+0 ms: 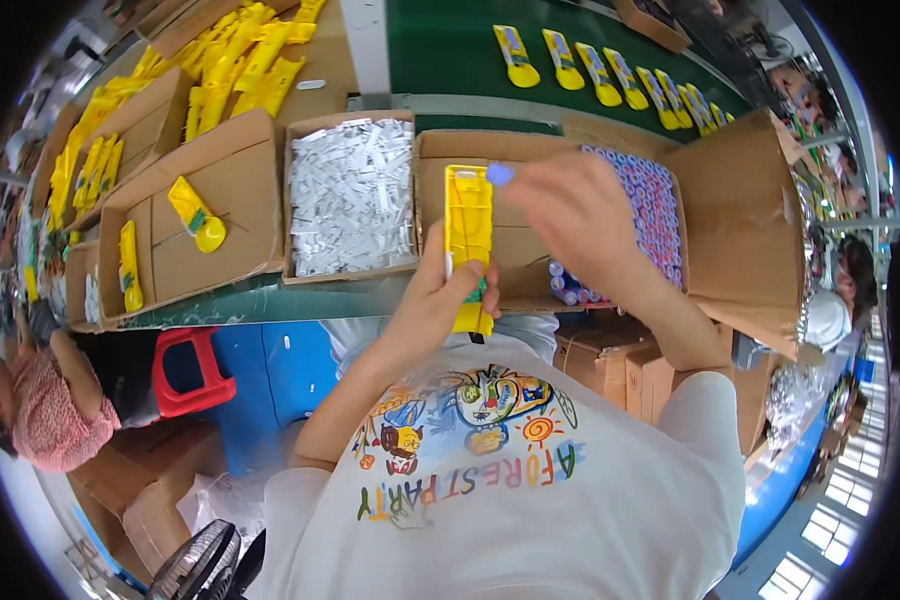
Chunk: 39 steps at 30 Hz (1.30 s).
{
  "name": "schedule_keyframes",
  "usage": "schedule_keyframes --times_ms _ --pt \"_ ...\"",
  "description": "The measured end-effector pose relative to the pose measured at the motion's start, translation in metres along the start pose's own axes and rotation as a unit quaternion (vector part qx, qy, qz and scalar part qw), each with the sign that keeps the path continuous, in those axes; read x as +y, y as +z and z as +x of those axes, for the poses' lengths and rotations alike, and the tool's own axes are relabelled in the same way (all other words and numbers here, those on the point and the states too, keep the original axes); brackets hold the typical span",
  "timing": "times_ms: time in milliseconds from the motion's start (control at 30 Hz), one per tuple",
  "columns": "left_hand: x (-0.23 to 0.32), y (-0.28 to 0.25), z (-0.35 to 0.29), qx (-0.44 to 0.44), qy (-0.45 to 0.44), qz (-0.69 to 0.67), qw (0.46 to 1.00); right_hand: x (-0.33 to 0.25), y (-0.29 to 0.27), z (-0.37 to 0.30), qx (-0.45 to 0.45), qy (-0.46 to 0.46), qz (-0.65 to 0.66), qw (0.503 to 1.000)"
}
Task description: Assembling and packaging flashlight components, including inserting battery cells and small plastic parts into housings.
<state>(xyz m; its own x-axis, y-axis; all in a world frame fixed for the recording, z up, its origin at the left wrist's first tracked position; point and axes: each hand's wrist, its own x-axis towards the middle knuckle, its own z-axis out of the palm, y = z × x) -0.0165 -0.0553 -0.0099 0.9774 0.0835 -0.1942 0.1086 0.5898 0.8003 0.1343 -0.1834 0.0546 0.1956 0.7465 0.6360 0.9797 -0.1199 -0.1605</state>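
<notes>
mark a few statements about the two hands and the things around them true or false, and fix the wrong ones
1. The left hand holds a long yellow plastic housing. True.
2. The small flat white strips lie to the right of that housing. False: they lie to its left.
3. The right hand has a small purple cylinder at its fingertips. True.
4. The yellow spoon-shaped pieces on the flat green surface are heaped together. False: they lie in a row.
5. A red plastic stool is on the left. True.
</notes>
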Motion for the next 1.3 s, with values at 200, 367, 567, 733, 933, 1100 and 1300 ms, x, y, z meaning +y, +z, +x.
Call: schedule_keyframes --times_ms 200,367,567,733,933,1100,1300 --pt "0.000 -0.009 0.001 -0.037 0.011 0.000 0.999 -0.005 0.022 0.002 -0.170 -0.229 0.038 0.958" --pt "0.007 -0.021 -0.012 0.035 0.044 0.025 0.998 -0.026 0.044 0.006 -0.202 -0.156 0.102 0.961" --pt "0.023 -0.065 -0.041 0.140 0.062 -0.094 0.984 -0.011 0.108 0.045 -0.329 0.091 0.535 0.773" --pt "0.039 -0.081 -0.053 0.195 0.138 -0.149 0.959 0.022 0.156 0.088 -0.418 -0.152 0.091 0.891" --pt "0.026 -0.074 -0.054 0.174 0.092 -0.147 0.969 0.032 0.141 0.091 -0.287 -0.013 0.377 0.881" --pt "0.016 -0.071 -0.045 0.092 0.086 -0.204 0.971 0.019 0.132 0.081 -0.329 0.077 0.480 0.809" --pt "0.009 -0.063 -0.037 0.164 0.093 0.001 0.982 -0.007 0.113 0.085 -0.307 0.147 0.499 0.797"
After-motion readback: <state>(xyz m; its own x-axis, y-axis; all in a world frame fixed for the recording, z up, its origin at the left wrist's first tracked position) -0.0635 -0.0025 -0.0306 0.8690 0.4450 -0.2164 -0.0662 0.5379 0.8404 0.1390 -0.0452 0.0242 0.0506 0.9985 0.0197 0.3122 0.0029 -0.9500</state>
